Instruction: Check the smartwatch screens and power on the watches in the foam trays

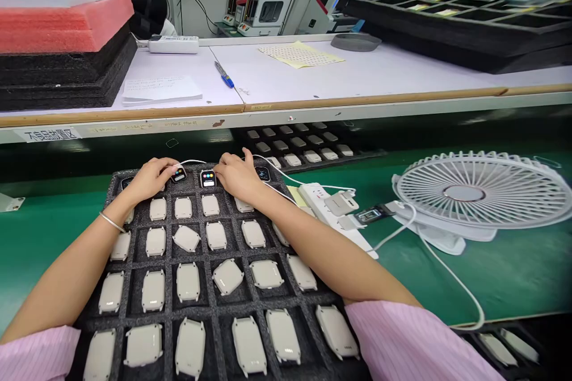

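Observation:
A black foam tray [170,274] with a grid of pockets lies before me, holding several pale watch bodies [188,283], mostly face down and some turned askew. At its far row, my left hand [152,180] pinches a smartwatch with a lit screen [179,174]. A white cable [192,161] runs by those fingertips. My right hand [239,177] has its fingers closed at the right edge of a second lit smartwatch [208,178], which shows coloured dots; its grip is partly hidden. Just right of that hand is another dark-faced watch [263,174].
A white power strip [328,208] with plugged adapters and cables lies right of the tray, beside a white fan [465,193]. Another tray of watch bodies [297,141] sits under the shelf [277,86]. Foam stacks [58,71] and a pen [224,75] rest above. A person [143,0] is beyond.

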### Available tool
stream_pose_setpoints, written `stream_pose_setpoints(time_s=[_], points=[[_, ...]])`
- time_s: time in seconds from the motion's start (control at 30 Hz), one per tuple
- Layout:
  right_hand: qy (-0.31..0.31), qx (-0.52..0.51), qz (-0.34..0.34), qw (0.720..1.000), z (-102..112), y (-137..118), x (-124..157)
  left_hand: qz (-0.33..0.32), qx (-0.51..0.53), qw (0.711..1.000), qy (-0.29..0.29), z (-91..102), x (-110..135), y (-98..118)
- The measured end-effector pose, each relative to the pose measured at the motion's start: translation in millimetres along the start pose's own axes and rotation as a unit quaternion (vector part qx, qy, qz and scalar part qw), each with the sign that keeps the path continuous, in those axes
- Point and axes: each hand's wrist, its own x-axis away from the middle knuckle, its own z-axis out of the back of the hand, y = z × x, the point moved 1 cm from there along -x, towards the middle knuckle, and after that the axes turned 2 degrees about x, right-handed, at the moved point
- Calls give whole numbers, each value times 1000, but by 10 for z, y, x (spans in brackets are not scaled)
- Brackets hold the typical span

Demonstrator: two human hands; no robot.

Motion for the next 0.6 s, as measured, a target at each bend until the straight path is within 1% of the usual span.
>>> stream_pose_setpoints(time_s=[0.1, 0.2, 0.37, 0.47, 0.53, 0.6], points=[[7, -9, 4, 1000, -28, -21, -6, 10, -20, 1000, -14, -65, 3, -61], [10, -4, 1, 1000, -67, -29, -9, 24, -36, 999, -14, -115, -6, -70], [39, 10, -12, 999, -90, -68, -34, 35, -31, 999, -23, -137, -19, -84], [84, -3, -36, 996, -5, -19, -42, 39, -33, 998, -27, -145, -21, -93], [114, -31, -48, 992, 104, 108, 7, 40, -32, 998, -27, -149, -22, -94], [113, -72, -19, 991, 230, 307, 130, 40, -30, 998, -30, -150, -26, -92]])
